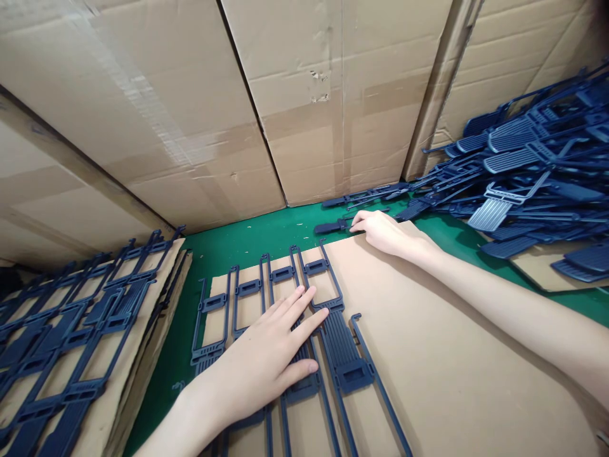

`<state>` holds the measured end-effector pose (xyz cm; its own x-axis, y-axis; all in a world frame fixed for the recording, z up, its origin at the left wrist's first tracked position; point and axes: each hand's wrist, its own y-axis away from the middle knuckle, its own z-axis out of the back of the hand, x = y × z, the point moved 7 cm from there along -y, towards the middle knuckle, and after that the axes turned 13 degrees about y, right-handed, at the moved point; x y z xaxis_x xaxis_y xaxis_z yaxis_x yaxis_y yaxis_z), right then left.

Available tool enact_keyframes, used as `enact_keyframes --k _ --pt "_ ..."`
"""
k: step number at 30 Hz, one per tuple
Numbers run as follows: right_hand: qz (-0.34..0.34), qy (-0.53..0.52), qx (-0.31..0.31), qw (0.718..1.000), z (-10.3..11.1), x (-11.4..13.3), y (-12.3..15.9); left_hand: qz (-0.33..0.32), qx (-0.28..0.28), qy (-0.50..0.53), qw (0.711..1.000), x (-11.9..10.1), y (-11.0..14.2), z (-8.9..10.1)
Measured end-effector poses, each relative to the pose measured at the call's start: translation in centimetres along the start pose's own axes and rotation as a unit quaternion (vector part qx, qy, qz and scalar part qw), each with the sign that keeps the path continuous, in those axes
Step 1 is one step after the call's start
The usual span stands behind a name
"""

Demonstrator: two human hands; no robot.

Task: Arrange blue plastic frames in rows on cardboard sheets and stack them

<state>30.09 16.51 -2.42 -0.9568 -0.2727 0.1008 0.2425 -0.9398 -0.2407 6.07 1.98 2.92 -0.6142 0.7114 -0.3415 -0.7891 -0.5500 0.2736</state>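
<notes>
The left hand (266, 349) lies palm down across a row of dark blue frames (349, 355), its fingers slightly apart and resting over the slats rather than clamped on any bar. That flat, spread posture seems meant to steady the row, since narrow, open pieces like these would probably slide easily on smooth board. The frames lie side by side, long bars running near to far, on the left part of a cardboard sheet (451, 355); setting them parallel looks like a way to keep their hooked ends from tangling.

The right hand (380, 231) reaches beyond the sheet's far edge — its fingers are curled close to a loose blue piece (328, 227) on the green surface (214, 244). Whether they pinch it I cannot tell (the fingertips and the piece's right end overlap).

To the far right is a jumbled heap (537, 165) of similar pieces, within the right arm's reach — perhaps handy for picking from. On the left, a layered stack (99, 387) carries more frames on cardboard, the boards apparently separating the layers. Large cartons (176, 114) stand along the far side.
</notes>
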Motion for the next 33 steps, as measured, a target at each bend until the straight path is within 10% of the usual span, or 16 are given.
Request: enact_keyframes --k 11,16,21,33 --pt "0.044 -0.243 -0.252 0.936 7.7 0.6 -0.1 0.004 0.005 0.008 1.000 0.1 0.1 -0.2" --pt "0.071 -0.406 -0.141 0.900 11.5 0.9 0.8 0.005 0.005 0.014 1.000 0.1 0.2 0.0" --pt "0.214 -0.143 0.063 0.964 11.5 4.3 2.8 0.000 0.003 0.012 1.000 0.1 0.2 0.0" --pt "0.222 -0.099 0.067 0.968 11.2 4.9 3.0 -0.001 0.009 0.003 1.000 0.0 0.1 -0.1"
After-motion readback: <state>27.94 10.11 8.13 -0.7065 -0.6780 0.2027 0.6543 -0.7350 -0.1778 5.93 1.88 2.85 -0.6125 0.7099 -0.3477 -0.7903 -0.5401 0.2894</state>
